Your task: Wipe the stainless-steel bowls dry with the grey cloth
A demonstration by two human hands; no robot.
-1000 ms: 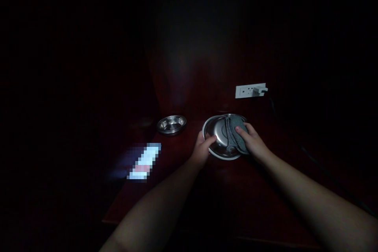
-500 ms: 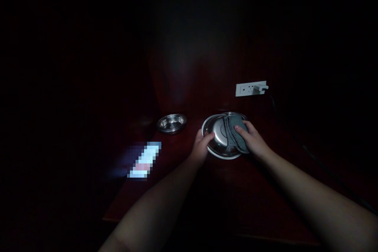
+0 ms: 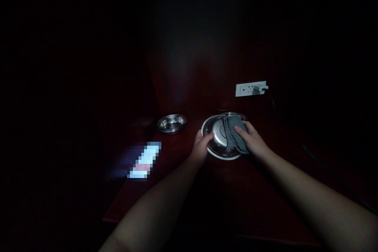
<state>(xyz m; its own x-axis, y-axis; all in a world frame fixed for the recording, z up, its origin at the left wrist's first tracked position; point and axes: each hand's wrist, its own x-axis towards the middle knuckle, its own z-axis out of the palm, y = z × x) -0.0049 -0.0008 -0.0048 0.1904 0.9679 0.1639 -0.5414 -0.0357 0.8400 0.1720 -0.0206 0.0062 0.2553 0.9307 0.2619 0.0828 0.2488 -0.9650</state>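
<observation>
A shiny steel bowl is held up above the dark red table, tilted with its rounded underside facing me. My left hand grips its left rim, thumb on the metal. A folded grey-green cloth with a dark patterned edge covers the bowl's right side. My right hand pinches the cloth against the bowl, thumb on top; the fingers behind are partly hidden. Just behind the held bowl shows the rim of another steel dish, mostly covered from view.
Steel bowls, seemingly stacked, stand at the table's left. A bright pixelated patch lies near the left edge of the table. On the back wall is a white socket with a plug in it. A dark cable runs down the right side.
</observation>
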